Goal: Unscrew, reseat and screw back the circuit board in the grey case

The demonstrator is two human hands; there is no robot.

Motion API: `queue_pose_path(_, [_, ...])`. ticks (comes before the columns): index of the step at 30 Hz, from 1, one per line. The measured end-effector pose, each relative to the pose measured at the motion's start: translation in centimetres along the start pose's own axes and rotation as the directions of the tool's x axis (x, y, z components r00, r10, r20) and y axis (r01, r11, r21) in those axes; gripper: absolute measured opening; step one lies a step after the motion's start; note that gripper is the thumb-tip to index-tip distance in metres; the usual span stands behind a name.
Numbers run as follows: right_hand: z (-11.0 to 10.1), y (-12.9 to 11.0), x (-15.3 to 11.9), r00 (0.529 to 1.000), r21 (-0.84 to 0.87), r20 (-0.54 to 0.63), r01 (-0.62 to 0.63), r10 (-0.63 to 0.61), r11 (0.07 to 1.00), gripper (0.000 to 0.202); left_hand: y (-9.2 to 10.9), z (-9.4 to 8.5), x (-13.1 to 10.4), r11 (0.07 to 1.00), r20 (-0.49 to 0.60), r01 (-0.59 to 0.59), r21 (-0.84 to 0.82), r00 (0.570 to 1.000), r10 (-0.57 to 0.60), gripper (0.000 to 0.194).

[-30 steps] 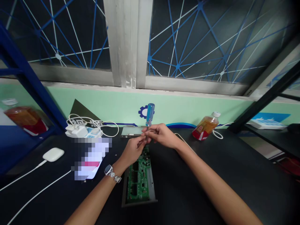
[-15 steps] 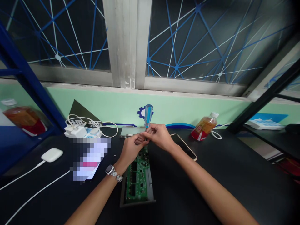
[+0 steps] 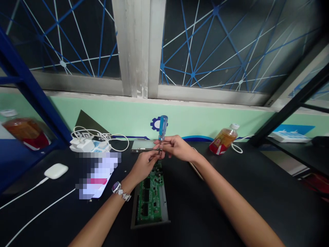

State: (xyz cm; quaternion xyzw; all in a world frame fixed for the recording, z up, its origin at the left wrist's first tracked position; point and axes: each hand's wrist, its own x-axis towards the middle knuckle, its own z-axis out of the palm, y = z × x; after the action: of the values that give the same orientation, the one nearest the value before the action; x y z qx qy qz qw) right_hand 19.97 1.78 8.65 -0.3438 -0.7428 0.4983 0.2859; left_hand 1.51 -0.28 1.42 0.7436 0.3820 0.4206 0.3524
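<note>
A screwdriver (image 3: 163,127) with a clear blue handle stands nearly upright above the far end of a green circuit board (image 3: 150,200), which lies in a grey metal casing (image 3: 164,206). Around its shaft, just below the handle, the fingers of my right hand (image 3: 177,147) are closed. My left hand (image 3: 144,164) is pinched at the lower end of the shaft; whatever is between its fingertips is too small and hidden to name. The board's far end lies partly behind my hands.
A flat metal panel (image 3: 144,145) lies behind my hands. To the left are a lit phone (image 3: 101,178), a white earbud case (image 3: 56,171) and a power strip (image 3: 89,146) with cables. On the right are another phone (image 3: 196,169), partly behind my forearm, and a drink bottle (image 3: 223,140).
My right hand has shifted slightly right and lower, and its fingers have turned around the shaft. The screwdriver leans a little more to the right. My left hand has opened its knuckles slightly.
</note>
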Motion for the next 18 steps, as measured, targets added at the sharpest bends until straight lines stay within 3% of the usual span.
queue_pose_path(3, [0.2, 0.3, 0.2, 0.998, -0.026, -0.06, 0.022, -0.023, 0.999, 0.023, 0.0, 0.0, 0.0, 0.999, 0.023, -0.014, -0.037, 1.0, 0.015, 0.024])
queue_pose_path(6, [0.6, 0.6, 0.5, 0.988, -0.029, -0.145, 0.051, -0.054, 0.998, 0.021, -0.1, 0.2, 0.0, 0.996, -0.025, -0.024, -0.09, 0.999, 0.022, 0.023])
queue_pose_path(10, [1.2, 1.0, 0.8, 0.963, -0.089, -0.257, 0.062, -0.083, 0.994, 0.027, -0.3, 0.2, -0.1, 0.993, -0.157, -0.04, 0.107, 0.986, 0.056, 0.017])
queue_pose_path(13, [1.7, 1.3, 0.9, 0.938, -0.182, -0.33, 0.048, -0.107, 0.982, 0.027, -0.4, 0.4, -0.1, 0.972, -0.187, -0.052, 0.23, 0.978, 0.096, 0.019])
queue_pose_path(18, [2.5, 1.9, 1.1, 0.881, -0.315, -0.451, -0.011, -0.14, 0.949, 0.028, -0.3, 0.8, 0.0, 0.981, -0.201, -0.033, 0.192, 0.977, 0.072, 0.013])
